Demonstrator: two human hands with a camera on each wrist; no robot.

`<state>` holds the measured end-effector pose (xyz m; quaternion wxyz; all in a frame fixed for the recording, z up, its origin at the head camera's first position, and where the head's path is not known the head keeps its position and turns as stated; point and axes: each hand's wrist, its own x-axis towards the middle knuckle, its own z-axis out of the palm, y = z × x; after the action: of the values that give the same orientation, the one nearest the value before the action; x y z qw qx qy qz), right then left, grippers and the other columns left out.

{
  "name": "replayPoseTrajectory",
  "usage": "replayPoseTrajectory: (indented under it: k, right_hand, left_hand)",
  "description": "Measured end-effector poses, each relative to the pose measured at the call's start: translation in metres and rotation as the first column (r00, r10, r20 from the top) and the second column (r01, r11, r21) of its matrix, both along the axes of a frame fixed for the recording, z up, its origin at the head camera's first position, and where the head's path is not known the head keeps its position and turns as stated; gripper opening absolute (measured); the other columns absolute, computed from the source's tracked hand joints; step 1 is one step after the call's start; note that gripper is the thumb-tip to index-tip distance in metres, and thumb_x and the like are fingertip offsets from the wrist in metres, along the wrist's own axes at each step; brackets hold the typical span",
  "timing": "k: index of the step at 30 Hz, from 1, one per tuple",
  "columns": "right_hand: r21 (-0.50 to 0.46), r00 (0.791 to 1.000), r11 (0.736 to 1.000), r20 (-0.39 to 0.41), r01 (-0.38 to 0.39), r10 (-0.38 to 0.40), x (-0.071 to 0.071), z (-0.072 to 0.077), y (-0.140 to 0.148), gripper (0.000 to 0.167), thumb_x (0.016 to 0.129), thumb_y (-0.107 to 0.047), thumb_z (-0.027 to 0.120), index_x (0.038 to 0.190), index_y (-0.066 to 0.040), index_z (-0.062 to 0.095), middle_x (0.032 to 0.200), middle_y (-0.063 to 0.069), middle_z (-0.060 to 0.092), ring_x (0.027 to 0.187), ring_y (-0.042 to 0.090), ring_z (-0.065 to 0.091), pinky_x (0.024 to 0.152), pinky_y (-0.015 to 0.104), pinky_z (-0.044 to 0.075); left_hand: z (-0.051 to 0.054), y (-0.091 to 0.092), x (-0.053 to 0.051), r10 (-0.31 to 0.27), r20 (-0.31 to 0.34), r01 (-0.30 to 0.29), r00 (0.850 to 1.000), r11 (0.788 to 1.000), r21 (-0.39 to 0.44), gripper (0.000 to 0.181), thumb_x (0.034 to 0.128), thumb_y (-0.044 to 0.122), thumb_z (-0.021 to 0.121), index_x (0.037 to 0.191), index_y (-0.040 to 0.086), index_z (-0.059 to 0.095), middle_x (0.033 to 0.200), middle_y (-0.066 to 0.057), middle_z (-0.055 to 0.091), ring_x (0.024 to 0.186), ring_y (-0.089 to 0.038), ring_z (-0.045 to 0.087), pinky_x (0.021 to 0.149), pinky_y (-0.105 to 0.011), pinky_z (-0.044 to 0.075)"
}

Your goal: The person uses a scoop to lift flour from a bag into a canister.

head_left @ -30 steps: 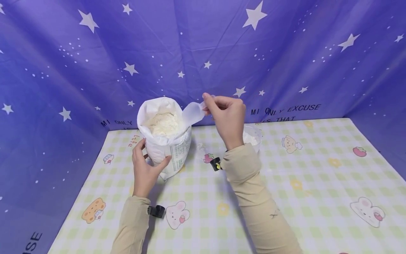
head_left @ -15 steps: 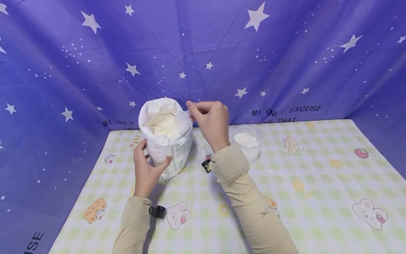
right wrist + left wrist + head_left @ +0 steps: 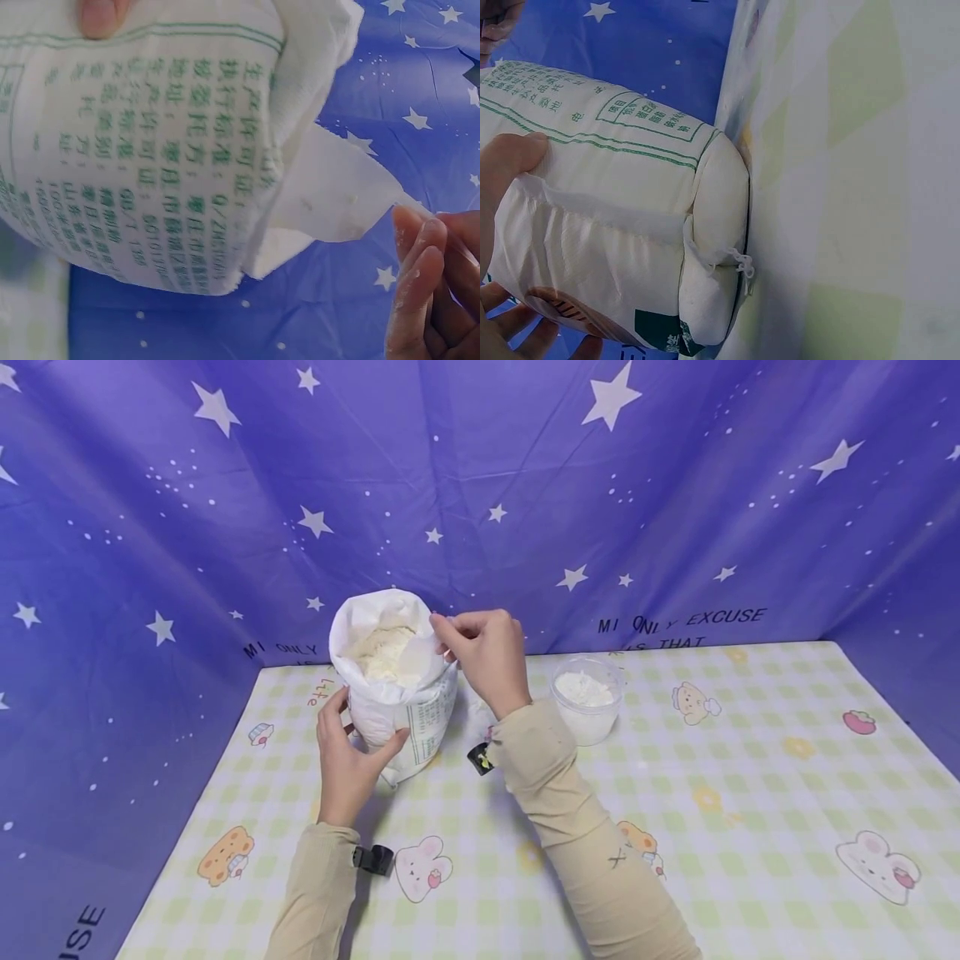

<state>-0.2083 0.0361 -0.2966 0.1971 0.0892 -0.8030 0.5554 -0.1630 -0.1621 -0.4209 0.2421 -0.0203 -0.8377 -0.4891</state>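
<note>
A white flour bag (image 3: 431,718) with green print stands upright at the back left, its top rolled open over pale flour (image 3: 384,657). My left hand (image 3: 348,768) grips its lower front, with the thumb on one side and the fingers on the other. At the bag's right rim, my right hand (image 3: 491,660) pinches the thin handle of a translucent plastic scoop (image 3: 341,187). The scoop's bowl dips into the bag's mouth, and its tip is hidden there in the right wrist view. White powder clings to the right fingers (image 3: 424,289).
To the right of the bag stands a clear round tub (image 3: 587,727) of white powder. A checked tablecloth (image 3: 757,760) with cartoon prints covers the table. Behind it hangs a blue starry curtain (image 3: 465,460).
My right hand has moved left and slightly down, bringing the scoop from beside the rim into the bag's mouth. The tub has come into fuller view. My left hand stays on the bag.
</note>
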Motion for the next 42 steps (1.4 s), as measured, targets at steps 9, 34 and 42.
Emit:
replayPoseTrajectory:
  k: [9,34,42]
  right_hand:
    - [-0.056,0.996,0.996,0.054,-0.073,0.076,-0.004,-0.012,-0.007,0.034,0.093,-0.032,0.07,0.067,-0.011,0.076,0.061,0.001,0.069,0.057,0.014,0.063,0.054,0.026,0.048]
    - [-0.238,0.971,0.967,0.197,-0.089,0.138,-0.003,-0.024,-0.019,0.026,0.093,-0.024,0.07,0.08,-0.003,0.078,0.068,0.007,0.071,0.057,0.01,0.061,0.057,0.021,0.046]
    - [-0.358,0.955,0.931,0.25,-0.064,0.162,-0.007,-0.031,-0.017,0.027,0.092,-0.026,0.071,0.085,-0.001,0.078,0.068,0.006,0.073,0.06,0.011,0.064,0.059,0.021,0.045]
  left_hand:
    - [0.0,0.0,0.0,-0.003,-0.005,0.003,1.0,1.0,-0.003,0.094,0.0735,0.026,0.088,0.148,0.01,0.033,0.143,-0.011,0.04,0.133,-0.021,0.036,0.102,-0.039,0.041]
    - [0.0,0.002,-0.001,0.004,0.001,-0.004,1.0,1.0,0.0,0.093,0.0738,0.025,0.088,0.148,0.009,0.034,0.143,-0.013,0.039,0.133,-0.022,0.035,0.102,-0.039,0.042]
    - [0.001,0.001,0.0,0.007,-0.004,-0.007,1.0,1.0,-0.003,0.093,0.0734,0.024,0.088,0.148,0.009,0.034,0.142,-0.014,0.04,0.132,-0.022,0.036,0.102,-0.039,0.042]
